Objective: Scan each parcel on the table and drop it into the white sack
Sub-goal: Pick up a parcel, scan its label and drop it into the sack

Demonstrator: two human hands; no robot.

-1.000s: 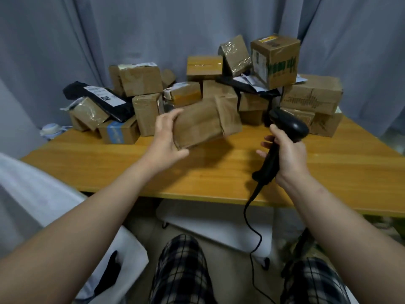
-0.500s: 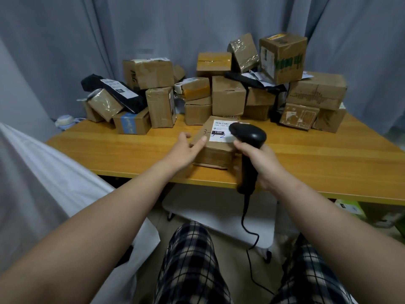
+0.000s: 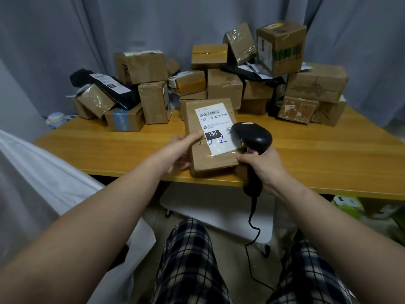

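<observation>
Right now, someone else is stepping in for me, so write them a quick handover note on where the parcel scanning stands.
Left hand: holds the left edge of the flat brown cardboard parcel with the white shipping label, label face up, at the near edge of the wooden table.
Right hand: grips the black corded handheld scanner, its head at the label's right edge.
Done: parcel pulled from the pile and presented.
Left: I cannot tell if the scan registered; then drop it into the white sack on the left, and work through the heap of cardboard boxes at the back.
</observation>
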